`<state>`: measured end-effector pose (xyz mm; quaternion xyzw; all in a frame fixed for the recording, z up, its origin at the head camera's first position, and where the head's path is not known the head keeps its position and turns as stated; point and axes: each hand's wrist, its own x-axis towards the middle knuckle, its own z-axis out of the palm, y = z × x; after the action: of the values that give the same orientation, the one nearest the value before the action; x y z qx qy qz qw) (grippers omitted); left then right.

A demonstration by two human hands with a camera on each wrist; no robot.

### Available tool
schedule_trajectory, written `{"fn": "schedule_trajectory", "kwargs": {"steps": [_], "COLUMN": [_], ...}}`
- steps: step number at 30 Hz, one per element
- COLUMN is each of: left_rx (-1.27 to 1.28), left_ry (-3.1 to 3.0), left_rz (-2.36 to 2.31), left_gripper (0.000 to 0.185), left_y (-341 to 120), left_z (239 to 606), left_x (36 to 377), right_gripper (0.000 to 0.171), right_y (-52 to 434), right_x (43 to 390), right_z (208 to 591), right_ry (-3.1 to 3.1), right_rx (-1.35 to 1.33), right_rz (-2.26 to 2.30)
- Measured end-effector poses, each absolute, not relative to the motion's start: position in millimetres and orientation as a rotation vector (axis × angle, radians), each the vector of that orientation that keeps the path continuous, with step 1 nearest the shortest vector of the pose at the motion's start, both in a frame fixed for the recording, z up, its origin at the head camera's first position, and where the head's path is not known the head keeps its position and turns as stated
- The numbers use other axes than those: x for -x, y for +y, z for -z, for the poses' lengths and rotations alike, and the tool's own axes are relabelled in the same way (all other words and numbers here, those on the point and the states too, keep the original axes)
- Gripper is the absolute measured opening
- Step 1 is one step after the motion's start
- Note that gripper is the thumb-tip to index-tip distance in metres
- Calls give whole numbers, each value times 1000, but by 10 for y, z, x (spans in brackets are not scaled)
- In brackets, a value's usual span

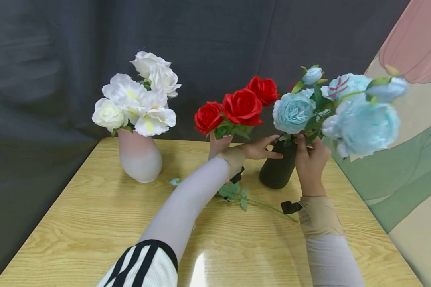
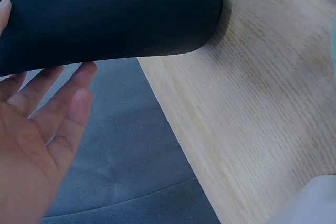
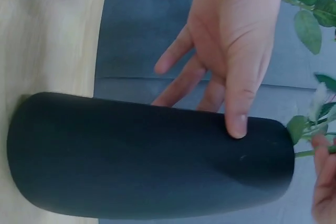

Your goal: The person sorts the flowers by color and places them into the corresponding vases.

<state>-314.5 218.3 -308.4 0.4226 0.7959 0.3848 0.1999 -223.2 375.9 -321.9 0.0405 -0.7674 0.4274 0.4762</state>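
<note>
- Head view, far left: a pale pink vase [image 1: 139,157] holding white flowers [image 1: 138,95] stands on the wooden table [image 1: 93,223], near its back edge and well apart from both hands.
- Centre: a second pale vase [image 1: 217,145] carries three red roses [image 1: 237,107]; the left forearm partly hides its lower body.
- Centre, on the tabletop: a loose green stem with leaves [image 1: 244,199] lies flat between the two forearms, touched by neither hand.
- Left hand [image 1: 260,148]: reaches across to the upper part of the black vase [image 1: 277,169]. In the right wrist view its fingers [image 3: 236,93] are straight and spread, with one fingertip resting on the vase wall near the rim; the hand grasps nothing. In the left wrist view the palm [image 2: 37,145] lies open just beside the dark vase body [image 2: 105,14].
- Black vase: stands upright on the table right of centre, just beside the red-rose vase, its mouth filled with stems.
- Right hand [image 1: 310,159]: raised at the vase mouth, fingers curled round the stems of the light blue flowers [image 1: 344,113], pinching them just above the rim; a fingertip [image 3: 323,150] shows against a green stem at the edge of the right wrist view.
- Far right: blue blooms spread above and to the right of the black vase, before a painted backdrop [image 1: 409,167].
</note>
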Motion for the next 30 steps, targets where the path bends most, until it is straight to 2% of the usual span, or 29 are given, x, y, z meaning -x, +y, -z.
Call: {"fn": "schedule_trajectory", "kwargs": {"steps": [1, 2, 4, 9, 15, 22, 25, 27, 30], "left_rx": [-1179, -1183, -1203, -1208, -1220, -1204, -1204, -1203, -1195], "left_ry": [2228, 2225, 2219, 2231, 2225, 2225, 2214, 2213, 2215], "left_rz": [-1071, -1075, -1086, -1083, -1092, -1091, -1101, -1099, -1103], "left_gripper": [80, 81, 80, 79, 78, 81, 80, 80, 80], "left_y": [2177, 2173, 2164, 2164, 2156, 2160, 2159, 2157, 2152], "left_z": [3091, 3094, 3098, 3081, 3080, 3078, 3079, 3079, 3072], "left_x": [3146, 3144, 3142, 3124, 3121, 3106, 3110, 3118, 3135], "right_gripper": [18, 23, 23, 22, 30, 28, 39, 55, 72], "right_y": [3609, 3512, 3455, 3523, 3520, 3588, 3632, 3664, 3712], "right_x": [2117, 2027, 1982, 2062, 2119, 2064, 2029, 2011, 2013], "right_z": [3046, 2942, 2868, 2906, 2864, 2803, 2763, 2752, 2769], "right_ry": [-1868, -1938, -1978, -2024, -2056, -2338, -2574, -2695, -2753], "right_rx": [3, 69, 62, -56, -155, -51, 94, 175, 136], "right_rz": [-1172, -1057, -1016, -929, -871, -759, -869, -954, -1041]}}
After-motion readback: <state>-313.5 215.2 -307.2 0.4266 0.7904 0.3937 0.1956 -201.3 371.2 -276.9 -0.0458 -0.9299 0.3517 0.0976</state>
